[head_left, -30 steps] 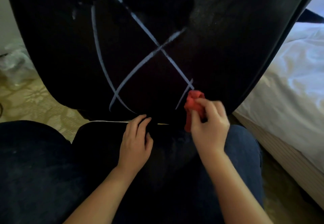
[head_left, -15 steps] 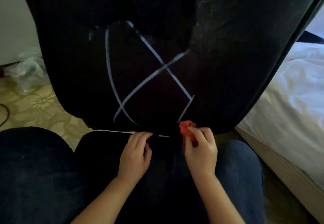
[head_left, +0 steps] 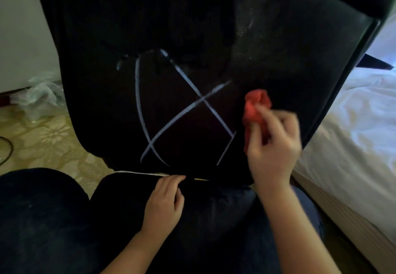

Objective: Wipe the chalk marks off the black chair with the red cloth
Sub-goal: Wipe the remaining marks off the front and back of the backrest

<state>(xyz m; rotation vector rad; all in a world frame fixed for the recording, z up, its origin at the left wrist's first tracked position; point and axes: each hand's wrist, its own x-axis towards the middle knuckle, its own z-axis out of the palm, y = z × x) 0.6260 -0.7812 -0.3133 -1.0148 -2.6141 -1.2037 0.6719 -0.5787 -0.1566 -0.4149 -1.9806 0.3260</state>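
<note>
Fingers of the right hand pinch the bunched red cloth at the black chair, just right of the chalk marks; left hand rests loosely curled, empty, below. So small a wad may merely smear chalk

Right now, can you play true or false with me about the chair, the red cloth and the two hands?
1. The right hand holds the red cloth. True.
2. The chalk marks are all wiped off the black chair. False: white crossing lines show on it.
3. The left hand holds the cloth too. False: it rests by the chair's lower edge, away from the cloth.
4. A white bed lies to the right of the chair. True.
</note>
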